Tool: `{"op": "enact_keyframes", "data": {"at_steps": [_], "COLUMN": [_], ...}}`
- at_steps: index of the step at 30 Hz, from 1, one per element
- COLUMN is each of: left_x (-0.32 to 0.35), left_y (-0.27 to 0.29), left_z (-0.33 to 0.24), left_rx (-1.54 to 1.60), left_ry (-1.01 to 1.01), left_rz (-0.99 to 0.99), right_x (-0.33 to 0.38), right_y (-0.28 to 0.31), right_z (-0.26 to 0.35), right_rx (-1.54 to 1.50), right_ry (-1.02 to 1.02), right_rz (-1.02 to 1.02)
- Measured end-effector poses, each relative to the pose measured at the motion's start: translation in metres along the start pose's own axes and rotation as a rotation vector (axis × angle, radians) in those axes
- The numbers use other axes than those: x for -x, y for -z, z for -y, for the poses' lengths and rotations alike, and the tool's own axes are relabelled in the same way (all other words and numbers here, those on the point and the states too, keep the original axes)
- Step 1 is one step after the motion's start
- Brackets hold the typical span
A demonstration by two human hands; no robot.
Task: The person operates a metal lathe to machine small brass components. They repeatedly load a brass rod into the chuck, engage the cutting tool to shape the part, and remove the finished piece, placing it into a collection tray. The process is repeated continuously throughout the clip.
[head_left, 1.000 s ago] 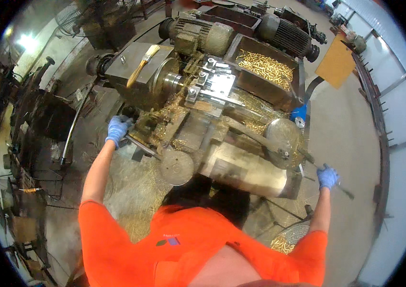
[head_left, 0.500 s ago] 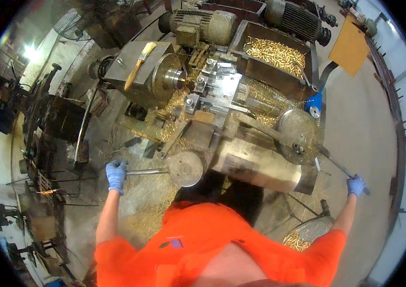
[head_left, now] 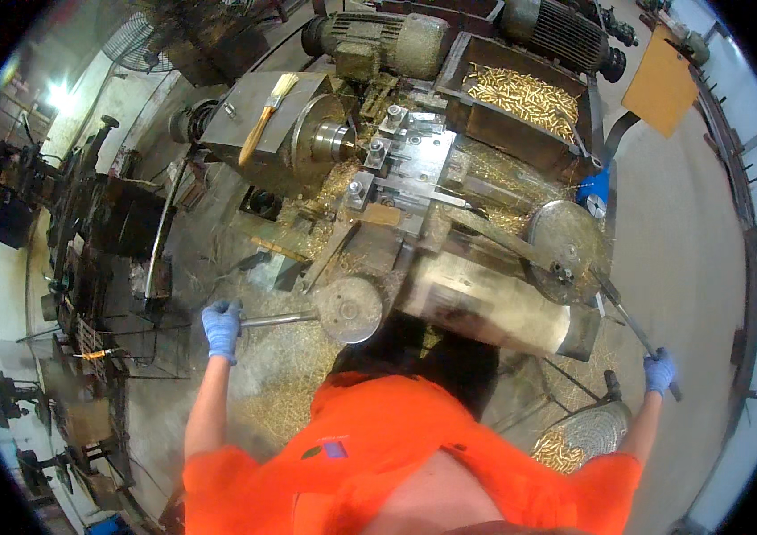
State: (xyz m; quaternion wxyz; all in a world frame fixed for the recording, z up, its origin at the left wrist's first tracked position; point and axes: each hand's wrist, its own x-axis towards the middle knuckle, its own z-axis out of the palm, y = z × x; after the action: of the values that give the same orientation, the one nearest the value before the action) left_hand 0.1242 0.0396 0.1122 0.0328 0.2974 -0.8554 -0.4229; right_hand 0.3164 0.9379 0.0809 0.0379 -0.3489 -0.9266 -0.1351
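Observation:
My left hand point(head_left: 221, 331), in a blue glove, is closed round the outer end of a metal lever point(head_left: 279, 319). That lever runs to a round disc point(head_left: 349, 309) on the near side of a small lathe. Out to the right, my gloved right hand point(head_left: 659, 372) grips a longer lever point(head_left: 633, 326), whose end sticks out past my fist. It joins a larger round disc point(head_left: 566, 239). Between and beyond the hands sits the lathe's tool slide point(head_left: 419, 159), facing the chuck point(head_left: 334, 141). A small brass-coloured tip shows at the chuck; its details are too small to tell.
A paintbrush point(head_left: 269, 118) lies on the headstock point(head_left: 258, 98). Behind the slide, a metal bin point(head_left: 477, 125) holds many small brass pieces. A round basket point(head_left: 608, 426) with more brass pieces stands low at the right. Brass shavings point(head_left: 294, 406) litter the floor; other machinery point(head_left: 124, 218) stands left.
My right hand has come down and toward me, swinging the long lever with it. My left hand keeps its hold and has hardly moved. The whole view has shifted slightly.

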Motion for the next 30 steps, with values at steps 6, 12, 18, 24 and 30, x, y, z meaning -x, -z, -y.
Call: {"op": "enact_keyframes", "data": {"at_steps": [6, 12, 18, 24, 30], "left_x": [-0.005, -0.007, -0.009, -0.006, -0.012], "left_y": [0.001, -0.005, -0.005, -0.005, -0.003], "left_z": [0.013, 0.015, 0.011, 0.006, 0.019], "left_rx": [0.035, 0.074, 0.016, 0.066, 0.051], "left_ry": [-0.012, -0.105, -0.059, -0.028, -0.039], "left_rz": [0.004, -0.066, -0.053, -0.066, -0.06], "right_x": [0.004, 0.018, 0.021, 0.022, 0.026], "right_y": [0.006, 0.01, 0.014, 0.017, 0.026], "right_z": [-0.006, -0.009, -0.005, -0.002, 0.01], "right_rx": [0.034, 0.005, 0.121, 0.147, 0.103], "right_ry": [-0.084, -0.097, -0.14, -0.164, -0.177], "right_rz": [0.141, 0.119, 0.205, 0.229, 0.22]}}
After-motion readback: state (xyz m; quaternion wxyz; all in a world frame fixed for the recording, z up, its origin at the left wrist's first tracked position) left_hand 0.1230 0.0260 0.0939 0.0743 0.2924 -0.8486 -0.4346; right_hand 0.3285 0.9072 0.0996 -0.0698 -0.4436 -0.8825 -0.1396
